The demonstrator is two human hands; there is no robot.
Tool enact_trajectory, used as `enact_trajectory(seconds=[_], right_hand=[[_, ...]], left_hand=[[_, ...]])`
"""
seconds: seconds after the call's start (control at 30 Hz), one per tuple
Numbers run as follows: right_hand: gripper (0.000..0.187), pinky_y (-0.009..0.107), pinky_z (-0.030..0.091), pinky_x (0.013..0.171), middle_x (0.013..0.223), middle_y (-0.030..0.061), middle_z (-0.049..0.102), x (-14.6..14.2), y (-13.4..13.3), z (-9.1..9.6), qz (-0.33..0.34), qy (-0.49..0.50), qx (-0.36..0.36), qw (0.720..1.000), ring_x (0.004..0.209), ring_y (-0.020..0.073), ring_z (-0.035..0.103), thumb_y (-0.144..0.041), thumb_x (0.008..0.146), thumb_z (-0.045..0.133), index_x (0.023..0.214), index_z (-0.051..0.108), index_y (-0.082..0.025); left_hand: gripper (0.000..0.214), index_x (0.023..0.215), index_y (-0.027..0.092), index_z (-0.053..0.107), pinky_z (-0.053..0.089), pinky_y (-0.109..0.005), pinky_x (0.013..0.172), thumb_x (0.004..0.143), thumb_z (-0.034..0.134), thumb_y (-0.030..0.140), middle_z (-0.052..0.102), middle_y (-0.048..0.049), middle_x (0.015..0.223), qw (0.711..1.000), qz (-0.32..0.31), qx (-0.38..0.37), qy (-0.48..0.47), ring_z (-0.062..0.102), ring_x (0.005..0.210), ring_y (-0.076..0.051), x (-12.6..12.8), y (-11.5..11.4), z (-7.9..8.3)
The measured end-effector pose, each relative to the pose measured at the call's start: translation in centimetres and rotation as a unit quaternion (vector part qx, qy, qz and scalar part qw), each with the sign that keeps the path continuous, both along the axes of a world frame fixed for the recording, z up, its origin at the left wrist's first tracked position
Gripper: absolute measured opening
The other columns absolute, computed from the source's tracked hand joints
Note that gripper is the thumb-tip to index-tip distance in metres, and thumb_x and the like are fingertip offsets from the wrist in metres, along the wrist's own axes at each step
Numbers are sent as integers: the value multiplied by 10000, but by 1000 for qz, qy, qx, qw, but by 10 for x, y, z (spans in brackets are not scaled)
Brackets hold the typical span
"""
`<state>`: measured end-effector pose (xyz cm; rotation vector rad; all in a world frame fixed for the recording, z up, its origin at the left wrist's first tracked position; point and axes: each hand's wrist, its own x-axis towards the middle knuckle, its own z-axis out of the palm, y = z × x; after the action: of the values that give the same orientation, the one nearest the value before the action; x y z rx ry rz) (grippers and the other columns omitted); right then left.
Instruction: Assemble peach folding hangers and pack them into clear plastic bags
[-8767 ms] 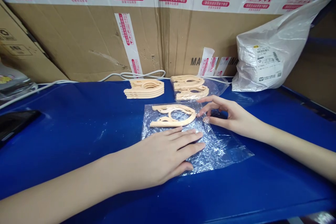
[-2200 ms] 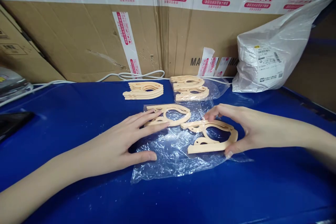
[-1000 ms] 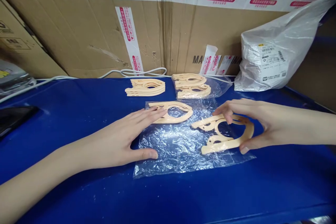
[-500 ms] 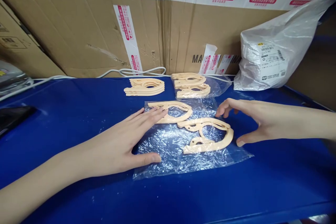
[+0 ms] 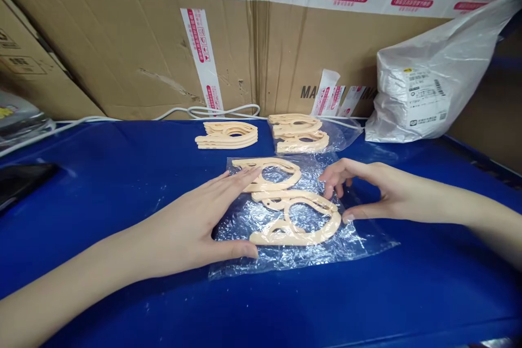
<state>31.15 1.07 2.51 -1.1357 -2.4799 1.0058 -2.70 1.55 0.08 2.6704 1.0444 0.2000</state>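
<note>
A clear plastic bag (image 5: 236, 223) lies flat on the blue table, with two cream folding hangers inside, both folded up. Spread over the left end of the upper hanger (image 5: 291, 182) is my left hand (image 5: 199, 212), its thumb tip touching or close to the lower hanger's left end. The lower hanger (image 5: 314, 238) sits just beneath the upper one, almost against it. To its right, my right hand (image 5: 362, 190) has fingers curled but apart from the thumb. Its thumb tip is at the lower hanger's rounded end, and nothing is gripped.
Behind the bag are a stack of cream hangers (image 5: 228, 143) and a second bagged set of hangers (image 5: 304, 144). A white cable (image 5: 175, 113) runs along large cardboard boxes (image 5: 142, 49). A white plastic parcel (image 5: 408, 98) stands at right, a black object (image 5: 28, 182) at left.
The lower hanger has slid left in the bag, closer to my left thumb. My right hand has moved left along with it. My left hand stays nearly in place.
</note>
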Motion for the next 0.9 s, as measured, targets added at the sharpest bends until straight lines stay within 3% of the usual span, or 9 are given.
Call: enact_trajectory(seconds=[0.2, 0.63, 0.9], right_hand=[[461, 292, 493, 755, 963, 1, 675, -4, 2, -9, -17, 31, 35, 999, 829, 144, 608, -400, 817, 767, 1180, 546, -223], [776, 248, 417, 529, 684, -68, 575, -16, -9, -19, -80, -44, 142, 986, 556, 129, 536, -632, 808, 683, 1401, 399, -221], [747, 241, 380, 492, 627, -79, 564, -20, -14, -19, -89, -64, 186, 976, 486, 122, 510, -642, 844, 635, 1400, 405, -199]], left_hand=[[1013, 1584, 294, 135, 309, -489, 1201, 803, 596, 745, 272, -30, 1617, 1000, 13, -12, -8, 316, 1461, -321, -1, -1, 0], [1054, 1588, 282, 140, 390, -522, 1145, 773, 612, 755, 300, -57, 1601, 1000, 24, -19, 4, 349, 1431, -375, 3, 2, 0], [1023, 1585, 275, 163, 375, -496, 1159, 790, 605, 744, 297, -59, 1601, 1000, 13, -8, -2, 365, 1430, -352, 2, 1, 1]])
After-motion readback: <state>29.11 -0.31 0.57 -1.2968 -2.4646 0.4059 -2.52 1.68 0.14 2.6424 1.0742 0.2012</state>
